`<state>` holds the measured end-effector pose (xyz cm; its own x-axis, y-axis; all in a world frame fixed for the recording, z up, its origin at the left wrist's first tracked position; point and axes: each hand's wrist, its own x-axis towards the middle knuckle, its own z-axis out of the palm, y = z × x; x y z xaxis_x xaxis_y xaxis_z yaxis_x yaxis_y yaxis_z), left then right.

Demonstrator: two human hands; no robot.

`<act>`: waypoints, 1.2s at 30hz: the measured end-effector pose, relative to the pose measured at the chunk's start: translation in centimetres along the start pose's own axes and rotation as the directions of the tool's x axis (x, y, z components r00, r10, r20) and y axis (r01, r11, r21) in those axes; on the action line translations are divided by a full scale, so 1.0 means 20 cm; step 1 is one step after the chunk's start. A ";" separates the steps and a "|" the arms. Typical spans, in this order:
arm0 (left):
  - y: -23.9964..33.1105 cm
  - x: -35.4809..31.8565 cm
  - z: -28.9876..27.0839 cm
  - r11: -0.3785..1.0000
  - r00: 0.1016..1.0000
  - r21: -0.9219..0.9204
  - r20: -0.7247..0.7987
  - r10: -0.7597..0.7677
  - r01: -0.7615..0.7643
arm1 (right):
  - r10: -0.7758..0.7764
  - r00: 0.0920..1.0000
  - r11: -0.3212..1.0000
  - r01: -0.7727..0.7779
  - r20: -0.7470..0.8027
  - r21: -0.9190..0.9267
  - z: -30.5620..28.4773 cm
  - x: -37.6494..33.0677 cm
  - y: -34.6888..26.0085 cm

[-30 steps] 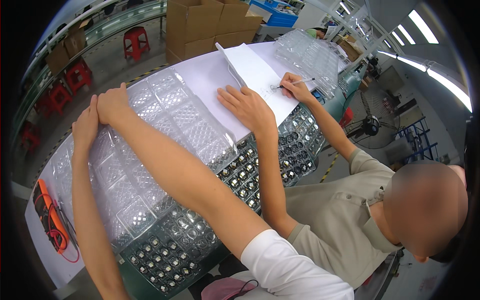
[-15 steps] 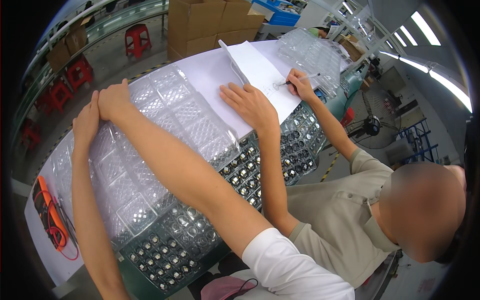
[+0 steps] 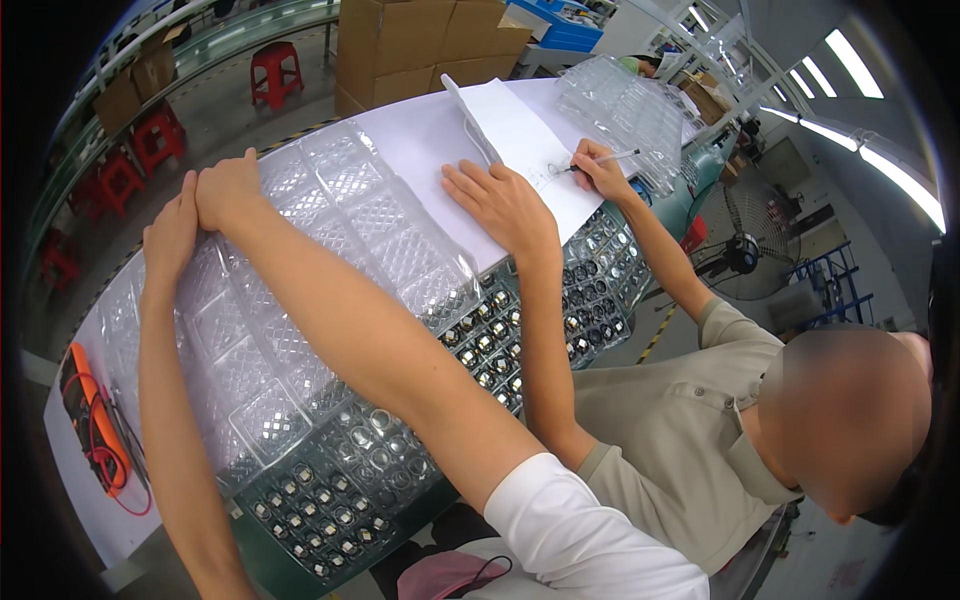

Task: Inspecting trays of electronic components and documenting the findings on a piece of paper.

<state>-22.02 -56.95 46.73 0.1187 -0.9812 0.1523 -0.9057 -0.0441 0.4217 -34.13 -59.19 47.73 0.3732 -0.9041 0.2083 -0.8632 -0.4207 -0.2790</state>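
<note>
Clear embossed plastic blister tray (image 3: pixel 300 300), left of frame: left hand (image 3: pixel 172 235) and right hand (image 3: pixel 230 190) pressing flat on its far edge, grasping nothing. Step: seating cover over the tray of round metal parts (image 3: pixel 340 480); alignment needed next.

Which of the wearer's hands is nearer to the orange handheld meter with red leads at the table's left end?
Left. The left hand rests on the clear plastic blister tray, above the orange handheld meter; the right hand presses the tray's far edge, farther away.
</note>
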 end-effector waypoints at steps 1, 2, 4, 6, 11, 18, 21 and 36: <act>-0.01 0.00 0.00 1.000 1.000 -0.001 0.000 -0.002 0.002 | -0.004 1.000 1.000 0.004 0.000 0.002 0.00 0.00 0.00; -0.01 0.00 0.01 1.000 1.000 0.005 -0.010 0.012 -0.012 | -0.005 1.000 1.000 0.005 0.000 0.002 0.01 0.00 0.00; 0.00 -0.01 0.00 1.000 1.000 0.011 -0.018 0.025 -0.025 | 0.011 1.000 1.000 -0.011 0.006 0.010 0.00 0.00 0.00; 0.03 -0.01 0.00 1.000 1.000 -0.012 -0.005 -0.012 0.012 | 0.009 1.000 1.000 -0.009 0.007 0.001 0.00 0.00 0.00; 0.01 -0.02 0.00 1.000 1.000 -0.004 -0.026 -0.004 0.004 | 0.007 1.000 1.000 -0.007 0.023 0.002 -0.01 0.00 0.00; 0.05 -0.04 -0.02 1.000 1.000 -0.004 -0.028 -0.013 0.013 | 0.002 0.999 1.000 -0.002 0.033 -0.002 -0.01 -0.01 0.00; 0.01 -0.03 0.00 0.999 0.998 0.038 -0.053 0.041 -0.039 | 0.003 0.999 1.000 -0.003 0.035 0.002 -0.02 -0.01 -0.01; -0.01 0.01 0.00 0.960 0.995 0.274 0.098 0.030 -0.056 | -0.002 1.000 1.000 0.002 0.013 0.001 -0.02 -0.01 0.00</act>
<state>-21.79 -57.14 46.68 0.0513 -0.9957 0.0765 -0.9876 -0.0392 0.1519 -34.37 -58.92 47.95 0.3796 -0.9040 0.1967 -0.8622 -0.4227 -0.2792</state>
